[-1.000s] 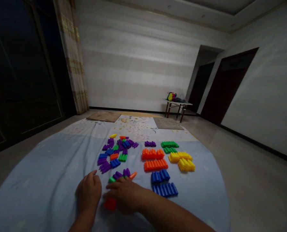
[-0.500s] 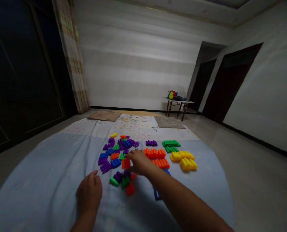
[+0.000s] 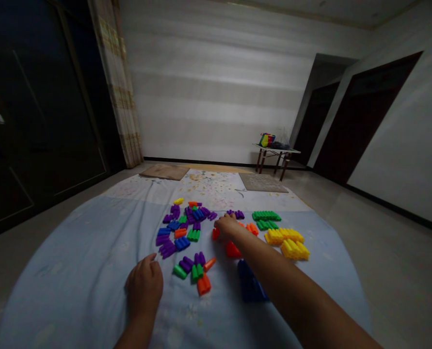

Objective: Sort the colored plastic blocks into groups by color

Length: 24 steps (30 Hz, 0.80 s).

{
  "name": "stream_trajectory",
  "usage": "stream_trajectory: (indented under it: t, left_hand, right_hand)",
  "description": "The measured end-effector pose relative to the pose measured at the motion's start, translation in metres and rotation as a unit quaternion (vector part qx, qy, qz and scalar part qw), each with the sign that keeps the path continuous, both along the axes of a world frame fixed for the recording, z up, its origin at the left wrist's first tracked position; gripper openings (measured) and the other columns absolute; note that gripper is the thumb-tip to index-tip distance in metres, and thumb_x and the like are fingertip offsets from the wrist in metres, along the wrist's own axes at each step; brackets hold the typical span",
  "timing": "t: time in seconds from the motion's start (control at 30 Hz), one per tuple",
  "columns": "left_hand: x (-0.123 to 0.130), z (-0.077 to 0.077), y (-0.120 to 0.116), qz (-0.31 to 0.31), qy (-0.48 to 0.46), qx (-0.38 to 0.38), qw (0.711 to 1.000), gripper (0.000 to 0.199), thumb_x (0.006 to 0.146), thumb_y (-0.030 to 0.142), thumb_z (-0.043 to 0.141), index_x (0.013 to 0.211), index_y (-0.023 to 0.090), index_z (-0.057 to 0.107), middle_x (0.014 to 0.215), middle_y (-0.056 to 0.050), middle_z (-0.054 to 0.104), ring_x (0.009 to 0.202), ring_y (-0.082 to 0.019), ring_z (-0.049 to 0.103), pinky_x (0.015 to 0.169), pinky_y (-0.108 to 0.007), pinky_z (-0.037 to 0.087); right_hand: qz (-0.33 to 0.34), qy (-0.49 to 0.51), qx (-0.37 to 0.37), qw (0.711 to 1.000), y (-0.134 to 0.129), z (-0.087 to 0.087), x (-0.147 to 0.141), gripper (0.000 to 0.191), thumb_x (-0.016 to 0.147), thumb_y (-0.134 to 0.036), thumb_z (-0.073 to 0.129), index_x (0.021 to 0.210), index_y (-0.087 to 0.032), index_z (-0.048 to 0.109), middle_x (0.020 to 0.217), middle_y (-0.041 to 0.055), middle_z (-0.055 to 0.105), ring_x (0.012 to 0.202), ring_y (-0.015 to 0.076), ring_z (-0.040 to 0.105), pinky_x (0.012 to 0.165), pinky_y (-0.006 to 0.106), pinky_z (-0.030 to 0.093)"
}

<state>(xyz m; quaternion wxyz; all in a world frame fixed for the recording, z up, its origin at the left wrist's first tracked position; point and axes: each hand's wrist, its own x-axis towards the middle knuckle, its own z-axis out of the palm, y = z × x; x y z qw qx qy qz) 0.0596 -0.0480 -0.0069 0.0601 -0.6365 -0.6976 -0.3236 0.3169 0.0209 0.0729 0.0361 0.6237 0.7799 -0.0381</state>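
On the blue sheet (image 3: 92,242), right hand (image 3: 227,226) is clenched on an orange block (image 3: 216,234) at the orange rows; sorting step, looks like. Left hand (image 3: 145,287) rests released by the mixed blocks (image 3: 195,270), likely next.

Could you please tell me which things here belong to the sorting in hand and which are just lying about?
In hand: right hand at the orange blocks; mixed pile; yellow blocks; green blocks; blue blocks.
Lying about: small table, mats, curtain.
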Motion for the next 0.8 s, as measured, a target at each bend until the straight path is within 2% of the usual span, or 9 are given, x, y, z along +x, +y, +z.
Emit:
stream_trajectory:
  t: [0.13,0.3,0.5,0.67,0.8]
  left_hand:
    - [0.000,0.001,-0.001,-0.003,0.001,0.002,1.000,0.042,0.086,0.025,0.023,0.098,0.011,0.061,0.094,-0.011,0.070,0.088,-0.022,0.063,0.082,-0.033,0.043]
    - [0.001,0.001,-0.001,0.006,-0.002,-0.003,1.000,0.043,0.086,0.024,0.023,0.099,0.012,0.062,0.096,-0.010,0.069,0.089,-0.022,0.062,0.083,-0.032,0.043]
    - [0.001,-0.001,0.001,0.003,-0.001,0.000,1.000,0.041,0.085,0.024,0.025,0.098,0.011,0.062,0.092,-0.010,0.070,0.086,-0.021,0.063,0.081,-0.032,0.044]
    - [0.001,-0.004,0.002,0.012,-0.003,0.006,1.000,0.040,0.085,0.024,0.026,0.098,0.012,0.062,0.093,-0.009,0.070,0.087,-0.021,0.063,0.082,-0.032,0.043]
    - [0.001,-0.004,0.002,0.011,0.003,0.004,1.000,0.040,0.085,0.024,0.026,0.098,0.012,0.063,0.093,-0.010,0.070,0.086,-0.021,0.063,0.081,-0.032,0.043]
  right_hand:
    - [0.000,-0.002,-0.012,1.000,-0.001,-0.001,0.000,0.047,0.066,-0.031,0.069,0.112,-0.026,0.062,0.115,0.0097,0.062,0.110,0.0315,0.049,0.091,0.049,0.032]
    - [0.000,-0.010,-0.030,0.999,-0.005,0.003,-0.002,0.035,0.071,-0.022,0.064,0.106,-0.022,0.065,0.107,0.0109,0.066,0.108,0.0309,0.051,0.090,0.048,0.034]
    - [-0.018,-0.015,-0.056,0.998,-0.005,0.004,0.003,0.036,0.074,-0.026,0.066,0.109,-0.018,0.062,0.110,0.0088,0.063,0.109,0.0283,0.051,0.093,0.051,0.034]
    - [-0.010,0.025,-0.019,0.999,-0.008,0.006,0.004,0.042,0.072,-0.022,0.066,0.114,-0.021,0.061,0.114,0.0130,0.062,0.111,0.0337,0.050,0.092,0.050,0.033]
    - [0.035,0.090,0.019,0.995,-0.029,0.012,-0.009,0.046,0.078,-0.030,0.059,0.123,-0.024,0.053,0.124,0.0098,0.056,0.116,0.0292,0.046,0.095,0.044,0.032]
